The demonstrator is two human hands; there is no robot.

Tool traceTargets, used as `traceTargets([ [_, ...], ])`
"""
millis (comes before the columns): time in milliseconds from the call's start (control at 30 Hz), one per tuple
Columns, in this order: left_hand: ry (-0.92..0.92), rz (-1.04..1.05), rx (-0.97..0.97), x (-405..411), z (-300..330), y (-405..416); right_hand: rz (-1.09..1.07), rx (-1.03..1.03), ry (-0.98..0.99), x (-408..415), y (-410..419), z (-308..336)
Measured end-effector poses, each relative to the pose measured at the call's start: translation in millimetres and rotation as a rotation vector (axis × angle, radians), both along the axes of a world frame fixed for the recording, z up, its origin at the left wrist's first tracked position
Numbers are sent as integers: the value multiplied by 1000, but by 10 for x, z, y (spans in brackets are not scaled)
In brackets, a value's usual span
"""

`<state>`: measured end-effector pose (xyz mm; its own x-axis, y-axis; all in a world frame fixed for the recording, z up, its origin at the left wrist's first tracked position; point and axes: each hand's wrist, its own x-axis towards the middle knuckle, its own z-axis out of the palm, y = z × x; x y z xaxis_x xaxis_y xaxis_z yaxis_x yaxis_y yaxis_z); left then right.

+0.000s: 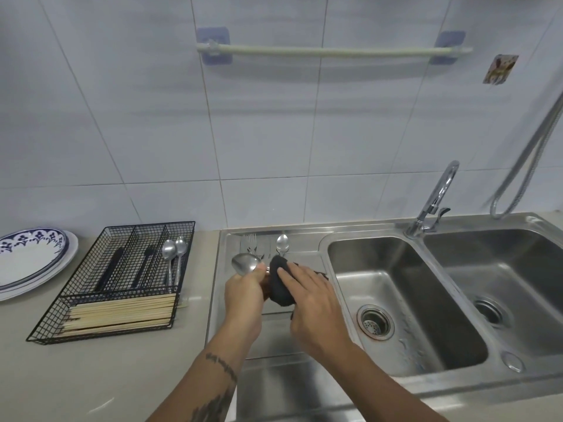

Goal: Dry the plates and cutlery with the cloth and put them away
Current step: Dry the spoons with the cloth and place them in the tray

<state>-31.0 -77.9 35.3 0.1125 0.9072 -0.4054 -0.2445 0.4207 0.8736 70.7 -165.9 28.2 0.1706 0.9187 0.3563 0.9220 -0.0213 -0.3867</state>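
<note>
Over the draining board [304,257] a spoon [245,264] is pinched by the left hand [243,289] while the dark cloth [281,280] is gripped around its handle by the right hand [310,295], so drying is judged underway, with the wire cutlery tray [122,278] to be reached next.

A single wide-angle view from the person's head looks forward and down over the desk [100,376], facing the tiled wall [274,132] squarely, with the towel rail [332,51] near the top edge and both forearms reaching in from the bottom edge. It sits close above the work: the left hand [243,295] and right hand [313,303] lie just below the middle over the steel draining board [274,388], the wire cutlery tray [118,281] and plates [33,263] fall to the left, and the double sink [426,303] with its tap [435,199] runs off to the right. Straight lines bow toward the edges, and there is no second view to share any part of the scene.
</note>
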Motion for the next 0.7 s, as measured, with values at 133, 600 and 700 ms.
traceTargets([
  [133,62,33,29,-182,-76,167,-97,-137,103,210,-23,-63],
  [600,199,103,-193,-1067,-289,1491,-108,-177,656,125,827,-128],
  [700,561,46,-84,-1242,-309,1875,-118,-153,667,122,983,-215],
])
